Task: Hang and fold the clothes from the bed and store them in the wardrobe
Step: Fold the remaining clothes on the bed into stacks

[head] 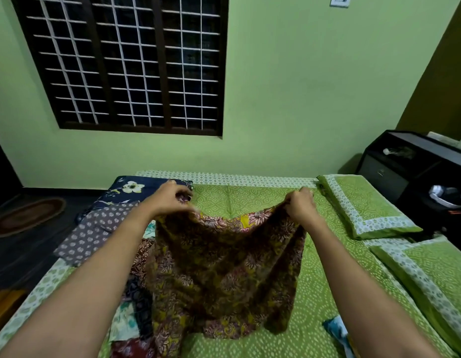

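above the green bed (314, 293), a brown and yellow floral garment (224, 267) is lifted by its upper edge. left hand (170, 200) and right hand (299, 205) each pinch one top corner with curled fingers, level and well apart. the held edge runs side to side; the cloth hangs straight down from both grips, its hem brushing the sheet. neither hand is nearer. the next fold likely brings the corners together.
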Action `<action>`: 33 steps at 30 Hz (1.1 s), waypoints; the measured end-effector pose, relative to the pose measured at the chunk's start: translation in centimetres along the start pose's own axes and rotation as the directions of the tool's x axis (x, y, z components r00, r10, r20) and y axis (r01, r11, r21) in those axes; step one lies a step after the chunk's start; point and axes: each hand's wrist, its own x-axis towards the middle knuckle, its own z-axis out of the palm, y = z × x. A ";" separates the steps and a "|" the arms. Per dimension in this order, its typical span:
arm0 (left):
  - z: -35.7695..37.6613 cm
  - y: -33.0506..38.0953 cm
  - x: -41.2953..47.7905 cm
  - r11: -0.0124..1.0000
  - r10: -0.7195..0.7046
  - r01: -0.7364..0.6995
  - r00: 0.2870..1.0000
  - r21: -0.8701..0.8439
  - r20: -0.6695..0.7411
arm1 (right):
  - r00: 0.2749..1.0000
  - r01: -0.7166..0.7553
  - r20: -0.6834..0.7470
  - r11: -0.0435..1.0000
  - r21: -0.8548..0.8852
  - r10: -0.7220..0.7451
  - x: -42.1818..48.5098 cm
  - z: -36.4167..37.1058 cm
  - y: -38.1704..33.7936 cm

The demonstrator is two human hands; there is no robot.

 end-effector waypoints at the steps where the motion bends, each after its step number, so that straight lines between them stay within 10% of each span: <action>1: 0.0 -0.3 0.1 0.993 0.000 -0.008 0.998 0.116 0.064 | 1.000 0.001 -0.024 1.000 0.015 -0.001 -0.1 0.0 0.0; 5: 0.7 -0.9 1.0 0.955 -0.041 0.053 0.998 0.293 -0.044 | 0.970 0.216 0.076 0.965 0.149 -0.229 -0.4 -1.5 -0.3; 10: 1.0 0.1 0.5 0.946 -0.096 0.237 0.859 0.223 -0.504 | 0.740 0.136 0.380 0.676 0.724 -0.555 -4.3 -3.3 -2.6; 16: 1.8 1.3 1.6 0.995 -0.058 0.086 0.886 0.042 -0.461 | 0.482 0.184 0.415 0.552 0.813 -0.772 -6.7 -2.4 -6.6; 20: 2.6 3.7 1.5 0.912 0.035 -0.137 0.966 -0.387 -0.258 | 0.725 0.341 0.187 0.581 0.739 -0.663 -5.8 -2.1 -8.0; 23: 2.5 5.9 0.5 0.657 0.074 -0.167 0.985 -0.735 -0.158 | 0.880 0.292 0.050 0.620 0.729 -0.473 -5.0 -1.9 -8.3; 29: 1.9 7.0 -0.4 0.408 0.193 -0.155 0.978 -0.900 -0.081 | 0.894 0.315 0.009 0.640 0.701 -0.449 -4.5 -1.7 -9.0; 33: 2.9 6.6 0.0 0.337 -0.043 -0.007 0.999 -0.942 -0.023 | 0.837 0.424 -0.064 0.572 0.702 -0.543 -4.9 -1.6 -8.9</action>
